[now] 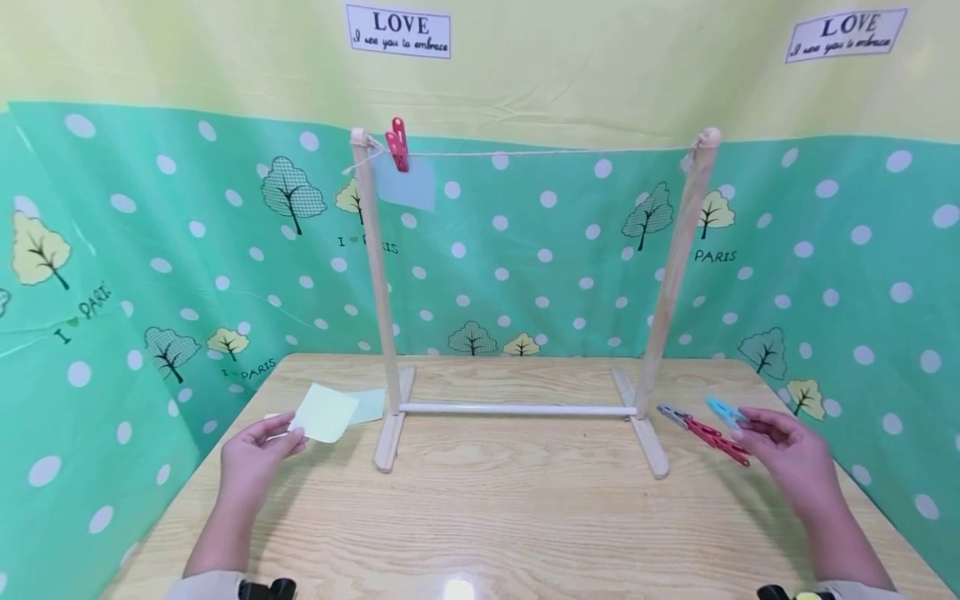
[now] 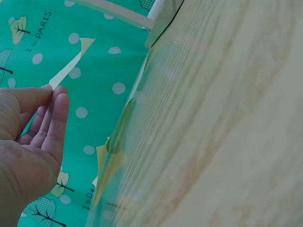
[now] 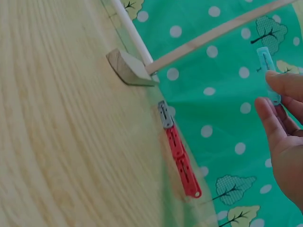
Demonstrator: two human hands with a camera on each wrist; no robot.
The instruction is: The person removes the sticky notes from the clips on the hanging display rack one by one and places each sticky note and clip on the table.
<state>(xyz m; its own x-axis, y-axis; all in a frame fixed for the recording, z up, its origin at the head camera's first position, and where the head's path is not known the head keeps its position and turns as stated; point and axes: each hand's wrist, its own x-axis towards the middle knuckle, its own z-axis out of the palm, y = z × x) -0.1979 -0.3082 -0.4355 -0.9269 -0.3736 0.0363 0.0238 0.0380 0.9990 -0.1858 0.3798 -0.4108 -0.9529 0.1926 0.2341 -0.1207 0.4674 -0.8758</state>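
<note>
A pale yellow-green paper square (image 1: pixel 326 413) is pinched by its lower edge between the thumb and fingers of my left hand (image 1: pixel 258 454), raised over the table's left side. My right hand (image 1: pixel 787 446) pinches a light blue clothespin (image 1: pixel 723 413) above the right side; the right wrist view shows that clothespin (image 3: pixel 266 66) standing up from thumb and fingertips. Close by, red clothespins (image 1: pixel 716 440) and a grey clothespin (image 1: pixel 674 415) lie in a row on the table. A pale blue paper (image 1: pixel 367 406) lies behind the held square, partly covered by it.
A wooden frame with two posts (image 1: pixel 677 275) and a white crossbar (image 1: pixel 517 409) stands on the table (image 1: pixel 517 517). Along its top runs a string (image 1: pixel 525 153), where a red clothespin (image 1: pixel 397 146) holds a light blue paper (image 1: pixel 408 183) near the left post. Patterned cloth hangs behind.
</note>
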